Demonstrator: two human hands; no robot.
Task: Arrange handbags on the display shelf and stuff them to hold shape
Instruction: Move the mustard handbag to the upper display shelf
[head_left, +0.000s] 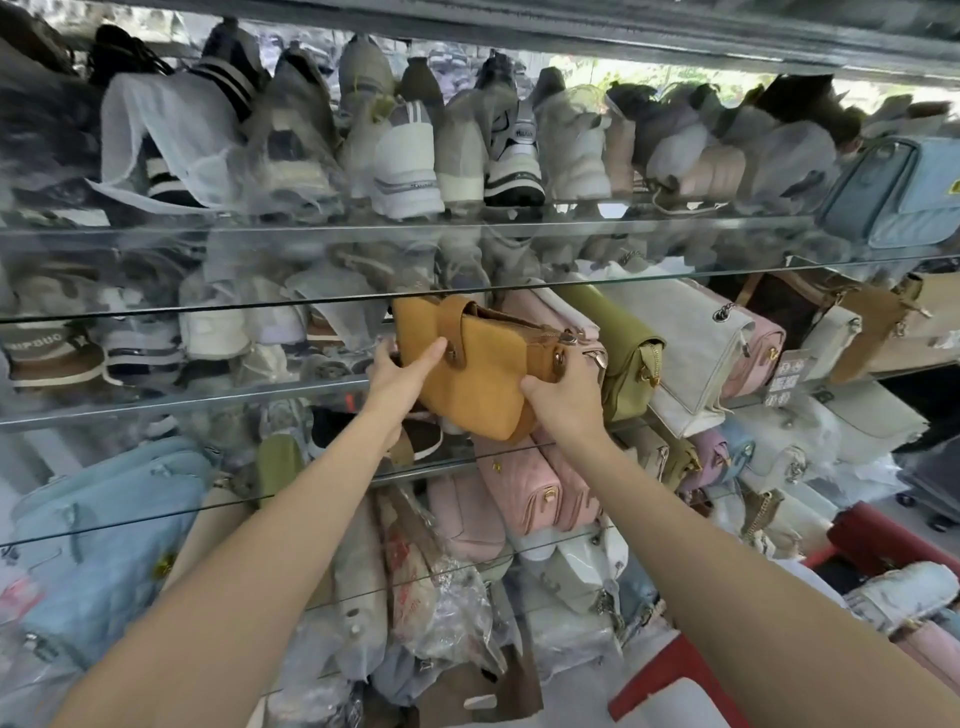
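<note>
Glass shelves run across the whole stand in tiers, their front edges catching the light. On the left of the middle tier sit sandals and pale shoes, packed close. Below them, at lower left, light blue bags lean in a stack against the shelf edge.

Her left hand reaches up to the middle shelf, thumb stretched along the front face and fingers wrapped behind the left end of a mustard-yellow handbag. That bag is tilted, top leaning back, its lower corner hanging out past the glass edge. To its left there is a little free room on the shelf; to its right there is none.

The right hand grips the bag's right end, thumb on the front and fingers curled round the side just under a brass stud. Hard against that side stands a pink bag, then an olive green bag, a white bag with a chain, and another pink one, all slanted and touching in a row.

Sneakers crowd the tier above, many in plastic wrap. Far right, a pale blue bag stands on the upper shelf, and a red stool shows at the bottom corner.
</note>
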